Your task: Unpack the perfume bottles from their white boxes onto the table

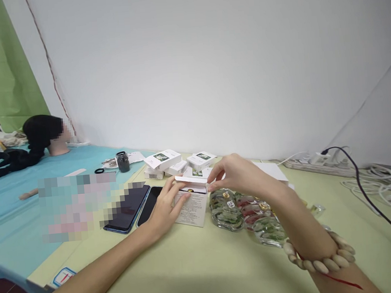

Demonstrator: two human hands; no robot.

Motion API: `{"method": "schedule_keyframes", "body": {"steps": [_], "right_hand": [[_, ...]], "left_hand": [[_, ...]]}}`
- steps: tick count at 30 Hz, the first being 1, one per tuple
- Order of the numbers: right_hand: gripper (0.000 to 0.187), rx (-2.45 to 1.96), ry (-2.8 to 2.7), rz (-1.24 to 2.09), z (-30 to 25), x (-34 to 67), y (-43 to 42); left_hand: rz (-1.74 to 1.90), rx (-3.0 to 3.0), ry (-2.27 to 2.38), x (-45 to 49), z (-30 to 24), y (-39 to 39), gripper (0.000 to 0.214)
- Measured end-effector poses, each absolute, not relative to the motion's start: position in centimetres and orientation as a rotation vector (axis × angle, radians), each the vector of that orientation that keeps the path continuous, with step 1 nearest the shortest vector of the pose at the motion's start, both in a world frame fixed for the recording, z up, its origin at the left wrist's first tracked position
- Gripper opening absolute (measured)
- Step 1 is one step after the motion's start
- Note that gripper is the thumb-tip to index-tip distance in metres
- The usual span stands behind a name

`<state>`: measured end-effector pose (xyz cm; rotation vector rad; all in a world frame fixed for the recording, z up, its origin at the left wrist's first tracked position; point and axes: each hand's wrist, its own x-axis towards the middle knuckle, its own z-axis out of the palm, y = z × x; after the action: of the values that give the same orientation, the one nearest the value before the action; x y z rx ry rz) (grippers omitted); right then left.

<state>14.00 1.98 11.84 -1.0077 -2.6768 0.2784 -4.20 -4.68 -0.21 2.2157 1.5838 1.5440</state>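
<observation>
A small white carton (192, 212) with printed text lies on the yellow-green table, its top flap (191, 179) raised. My left hand (166, 207) grips the carton's left side, thumb on the printed face and fingers near the flap. At the flap's right end, my right hand (235, 175) has thumb and index finger closed on the corner. Inside the carton's mouth is a dark strip with a small yellow mark; the rest of the contents is hidden. Just right of the carton are several clear oval containers (227, 212) with green and red contents, partly behind my right forearm.
Several white cartons (162, 160) are piled behind my hands. Two phones (127, 211) lie to the left. Farther left are a dark jar (123, 162) and a mannequin head (56, 136) with black hair. A power strip (320, 158) and cables (384, 189) lie right, before the wall.
</observation>
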Motion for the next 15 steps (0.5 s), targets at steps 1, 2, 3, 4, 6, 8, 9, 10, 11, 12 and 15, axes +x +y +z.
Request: {"method": "schedule_keyframes", "body": {"steps": [1, 2, 3, 4, 6, 8, 9, 10, 11, 12, 15], "right_hand": [[0.014, -1.000, -2.676, 0.278, 11.85, 13.98, 1.95], [0.015, -0.993, -2.675, 0.283, 11.85, 13.96, 1.93], [0.015, -0.988, -2.672, 0.293, 11.85, 13.95, 1.92], [0.016, -0.985, -2.668, 0.307, 11.83, 13.96, 1.94], [0.015, -0.990, -2.659, 0.336, 11.77, 14.04, 2.05], [0.015, -0.998, -2.653, 0.371, 11.70, 14.17, 2.23], [0.014, -0.999, -2.653, 0.391, 11.68, 14.25, 2.32], [0.014, -0.999, -2.657, 0.410, 11.67, 14.33, 2.40], [0.014, -0.997, -2.663, 0.426, 11.67, 14.38, 2.44], [0.013, -0.993, -2.670, 0.438, 11.68, 14.41, 2.45], [0.013, -0.949, -2.677, 0.464, 11.75, 14.28, 2.26]], "left_hand": [[1.551, 2.200, 1.583, -4.16, -0.26, -4.66, 0.019], [1.565, 2.184, 1.583, -4.12, -0.32, -4.64, 0.019], [1.579, 2.169, 1.582, -4.09, -0.38, -4.62, 0.019], [1.594, 2.157, 1.581, -4.06, -0.45, -4.59, 0.019], [1.616, 2.143, 1.574, -4.08, -0.58, -4.52, 0.021], [1.598, 2.140, 1.575, -4.18, -0.69, -4.45, 0.023], [1.585, 2.134, 1.583, -4.25, -0.74, -4.41, 0.024], [1.575, 2.125, 1.593, -4.33, -0.78, -4.38, 0.025], [1.564, 2.115, 1.604, -4.39, -0.81, -4.37, 0.026], [1.558, 2.102, 1.615, -4.44, -0.84, -4.36, 0.027], [1.561, 2.080, 1.632, -4.42, -0.86, -4.39, 0.028]]}}
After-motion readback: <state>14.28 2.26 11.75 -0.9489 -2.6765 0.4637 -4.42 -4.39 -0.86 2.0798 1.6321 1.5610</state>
